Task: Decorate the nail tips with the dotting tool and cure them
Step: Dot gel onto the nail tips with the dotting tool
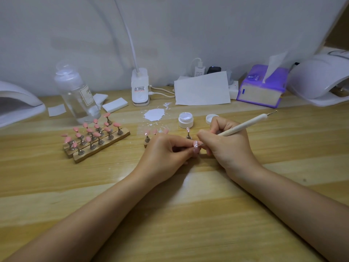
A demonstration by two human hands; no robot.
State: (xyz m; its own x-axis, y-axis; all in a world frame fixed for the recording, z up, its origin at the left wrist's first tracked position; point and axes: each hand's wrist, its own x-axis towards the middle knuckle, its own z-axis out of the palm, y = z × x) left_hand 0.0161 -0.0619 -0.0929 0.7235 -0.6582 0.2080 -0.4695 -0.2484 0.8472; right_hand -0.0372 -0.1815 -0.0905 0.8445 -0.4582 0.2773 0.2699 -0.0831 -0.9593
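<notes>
Behind hands: open jar (186, 120) holds white gel; left hand (166, 154) pinches nail tip (196, 145), right hand (228, 142) grips dotting tool (245, 124).

lamps (319, 80) 2 | jar (186, 120) 1 | tissue box (262, 87) 1 | bottle (77, 93) 1

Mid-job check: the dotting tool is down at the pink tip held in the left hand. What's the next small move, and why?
Probably lift the dotting tool off and reload it at the open white gel jar. The right hand has the tool's point at the nail tip that the left hand pinches, and that tip already carries several white dots. Whether the point still holds gel cannot be told.
</notes>
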